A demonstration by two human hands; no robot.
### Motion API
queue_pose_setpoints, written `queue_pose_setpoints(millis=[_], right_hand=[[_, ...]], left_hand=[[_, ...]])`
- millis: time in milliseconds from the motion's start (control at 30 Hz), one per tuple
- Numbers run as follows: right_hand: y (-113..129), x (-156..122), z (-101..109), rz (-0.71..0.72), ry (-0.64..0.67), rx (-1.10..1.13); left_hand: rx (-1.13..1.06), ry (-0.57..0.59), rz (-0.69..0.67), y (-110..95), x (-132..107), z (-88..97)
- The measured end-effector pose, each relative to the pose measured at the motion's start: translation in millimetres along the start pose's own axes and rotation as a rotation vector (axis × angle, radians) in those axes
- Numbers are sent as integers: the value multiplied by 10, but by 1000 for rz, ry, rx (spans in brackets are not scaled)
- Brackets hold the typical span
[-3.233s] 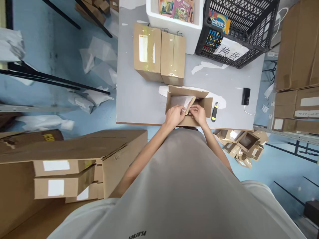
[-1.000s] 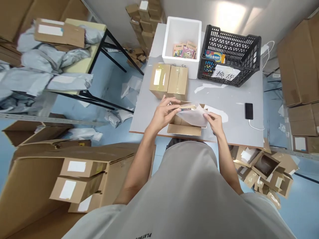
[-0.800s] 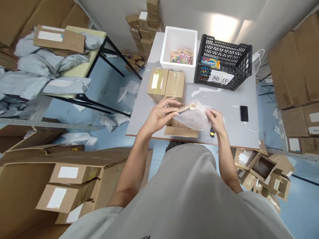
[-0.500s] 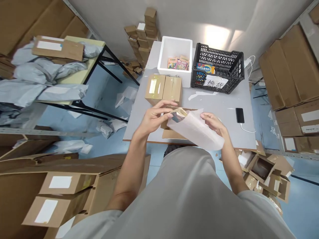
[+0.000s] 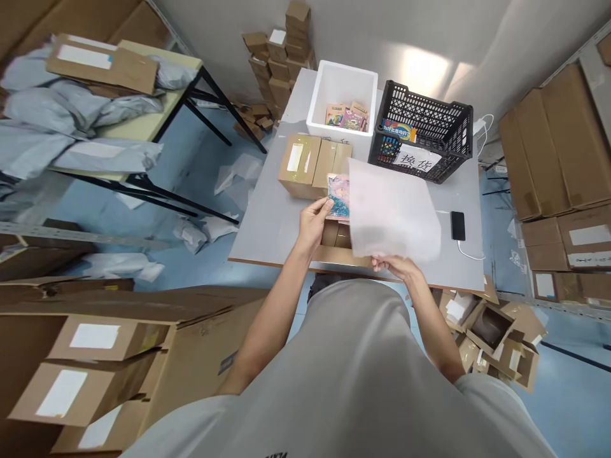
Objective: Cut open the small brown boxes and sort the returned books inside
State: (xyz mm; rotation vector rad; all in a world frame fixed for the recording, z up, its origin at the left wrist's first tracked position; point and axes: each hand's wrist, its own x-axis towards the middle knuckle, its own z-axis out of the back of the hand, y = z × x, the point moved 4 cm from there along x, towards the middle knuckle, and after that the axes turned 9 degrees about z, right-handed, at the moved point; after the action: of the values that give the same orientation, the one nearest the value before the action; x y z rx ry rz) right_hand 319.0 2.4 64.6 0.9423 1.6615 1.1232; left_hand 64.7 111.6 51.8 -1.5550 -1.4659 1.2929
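Between thumb and fingers, my left hand grips the edge of a colourful pink and blue booklet. Its right side is hidden behind a white translucent foam sheet or sleeve. My right hand pinches the lower edge of that white sheet, which stands spread out above the table. Below both hands sits an open cardboard box at the table's front edge, partly covered by the sheet. Two closed cardboard boxes stand just beyond my left hand.
At the table's back are a white foam bin with small colourful packs and a black plastic crate. A phone on a cable lies at the right. Grey parcels cover a side table; cardboard boxes lie on the floor.
The booklet has come upright, its colourful cover now facing me. The white sheet has swung up and spread flat, and my right hand has moved down to its lower edge.
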Motion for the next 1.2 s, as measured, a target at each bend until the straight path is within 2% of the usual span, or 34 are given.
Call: queue_pose_setpoints(millis=[67,167,300,400,533,700,767,867,933,1100,1200], right_hand=[[104,33,68,16,10,39],[336,104,251,176,-94,9],[582,220,485,456,-300,-319],[654,301,538,548,-330,-592],[616,349,453,475,-179,-645],[501,285,292,391,-113,-518],[466,247,274,385,-146,-454],[436,198,314,360,-255,-365],[424,183,347,341,-334,-278],[388,192,319,375,-468,-60],[351,199,261,389,-500,-34]], left_hand=[[29,-4,42,96,1,62],[60,22,102,187,-28,112],[113,121,122,139,-85,126],[245,269,84,-35,-128,116],[387,452,32,-296,-197,103],[422,503,83,-410,-274,125],[440,461,88,-419,-289,146],[401,318,56,-447,-281,180],[358,267,42,-445,-274,160],[258,368,132,-276,-328,-78],[207,358,138,-163,-395,-215]])
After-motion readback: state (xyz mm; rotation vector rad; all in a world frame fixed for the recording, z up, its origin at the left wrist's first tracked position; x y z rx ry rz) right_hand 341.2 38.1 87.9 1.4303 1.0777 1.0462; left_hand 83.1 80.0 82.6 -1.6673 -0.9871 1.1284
